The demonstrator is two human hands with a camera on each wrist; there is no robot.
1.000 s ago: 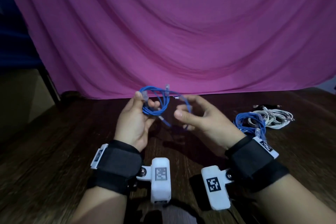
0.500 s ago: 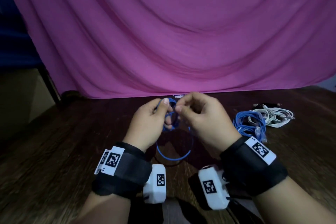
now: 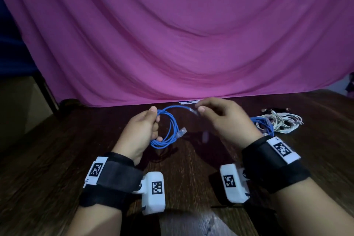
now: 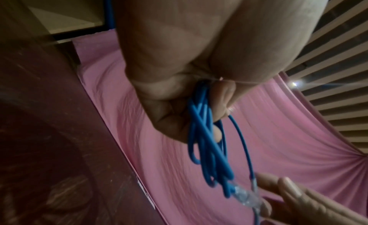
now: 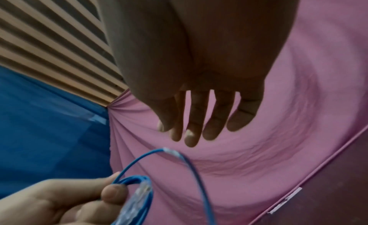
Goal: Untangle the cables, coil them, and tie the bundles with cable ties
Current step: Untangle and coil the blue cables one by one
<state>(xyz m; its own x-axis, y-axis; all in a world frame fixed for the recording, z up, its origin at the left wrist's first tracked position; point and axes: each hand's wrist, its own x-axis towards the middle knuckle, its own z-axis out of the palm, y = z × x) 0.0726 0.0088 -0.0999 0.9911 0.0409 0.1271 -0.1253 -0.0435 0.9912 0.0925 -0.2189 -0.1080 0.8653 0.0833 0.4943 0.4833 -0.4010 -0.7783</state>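
left hand (image 3: 140, 132) is clenched round the blue coil (image 3: 168, 130) but the right hand (image 3: 220, 119) fingers look released, so that loose plug end (image 3: 192, 110) could spring free and unwind a loop

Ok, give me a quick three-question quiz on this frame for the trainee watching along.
1. True or false: the right hand grips the blue coil.
2. What lies on the table to the right of the right hand? A) a heap of white and blue cables B) scissors C) a tape roll
3. Fill in: the cloth behind the table is ___.
Key: 1 false, the left hand grips it; the right hand's fingers are straight. 2 A. 3 pink.
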